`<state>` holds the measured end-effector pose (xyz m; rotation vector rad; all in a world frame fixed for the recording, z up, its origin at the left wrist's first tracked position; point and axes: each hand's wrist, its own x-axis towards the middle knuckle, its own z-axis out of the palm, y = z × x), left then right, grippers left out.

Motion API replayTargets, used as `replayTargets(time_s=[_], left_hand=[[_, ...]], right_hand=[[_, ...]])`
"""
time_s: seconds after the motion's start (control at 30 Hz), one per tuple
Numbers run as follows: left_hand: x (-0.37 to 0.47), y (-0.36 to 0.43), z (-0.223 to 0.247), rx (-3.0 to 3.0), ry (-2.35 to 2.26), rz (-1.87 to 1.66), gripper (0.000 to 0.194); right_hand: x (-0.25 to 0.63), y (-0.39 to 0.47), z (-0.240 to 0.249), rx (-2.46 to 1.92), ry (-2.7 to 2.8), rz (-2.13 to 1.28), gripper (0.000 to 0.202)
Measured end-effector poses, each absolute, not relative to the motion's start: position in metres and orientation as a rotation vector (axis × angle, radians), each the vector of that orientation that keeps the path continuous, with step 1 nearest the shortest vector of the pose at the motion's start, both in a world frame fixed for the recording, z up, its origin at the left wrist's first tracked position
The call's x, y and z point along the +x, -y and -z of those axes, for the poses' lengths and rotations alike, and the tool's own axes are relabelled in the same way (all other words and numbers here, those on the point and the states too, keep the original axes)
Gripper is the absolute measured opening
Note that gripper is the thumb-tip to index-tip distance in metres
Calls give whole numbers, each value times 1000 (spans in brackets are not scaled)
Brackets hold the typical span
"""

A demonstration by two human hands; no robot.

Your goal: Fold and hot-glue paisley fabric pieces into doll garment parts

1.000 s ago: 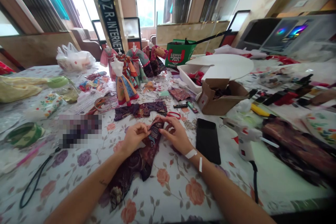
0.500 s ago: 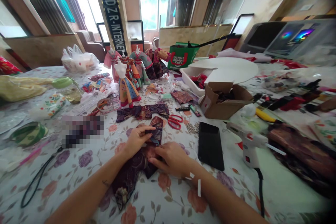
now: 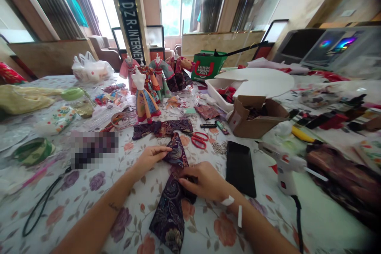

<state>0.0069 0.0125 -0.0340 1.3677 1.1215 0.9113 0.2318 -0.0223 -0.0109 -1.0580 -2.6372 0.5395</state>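
Note:
A dark purple paisley doll garment (image 3: 169, 210) lies on the floral tablecloth in front of me, one wide piece towards me and a narrower one pointing away. My left hand (image 3: 151, 158) has its fingertips closed on the left edge of the far piece. Over the middle of the garment, my right hand (image 3: 204, 180) bends its fingers and pinches the cloth, hiding part of it. Just beyond lies a second patterned garment (image 3: 175, 127), spread flat. Red-handled scissors (image 3: 199, 140) rest to its right.
A black tablet (image 3: 240, 168) and a glue gun (image 3: 284, 166) lie to the right. Behind them stands an open cardboard box (image 3: 253, 121). Dressed doll forms (image 3: 144, 99) stand at the back. A green tape roll (image 3: 33, 151) and a plastic jar (image 3: 79, 103) are on the left.
The garment has turned, its near end swinging to the right and its far end tilting left. My left hand has shifted slightly left; the right hand has moved a little right.

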Motion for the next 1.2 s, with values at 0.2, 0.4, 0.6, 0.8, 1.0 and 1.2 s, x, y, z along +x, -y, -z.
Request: replayTargets(time_s=[0.2,0.4,0.6,0.8,1.0,1.2], left_hand=[[6,-13,36,1405,-1089,-924,30],[10,-11,29,1370,-1042,-990,37],[28,-15,14,1356,-888,-1109,45],[29,-26,14,1795,-1344,-990,39],[12,-26,30,1887,-1645,-823,42],[27,1,9,2110,-1583,-917,18]], right_hand=[[234,24,13,-1091,2480,-797,26],[237,19,17,-1248,2058,-609,30],[233,-2,26,-1080,2065,-669,68],[252,-24,38,-1098,1725,-938,52],[259,-24,40,-1098,1677,-972,53],[260,-23,36,-1045,1744,-974,35]])
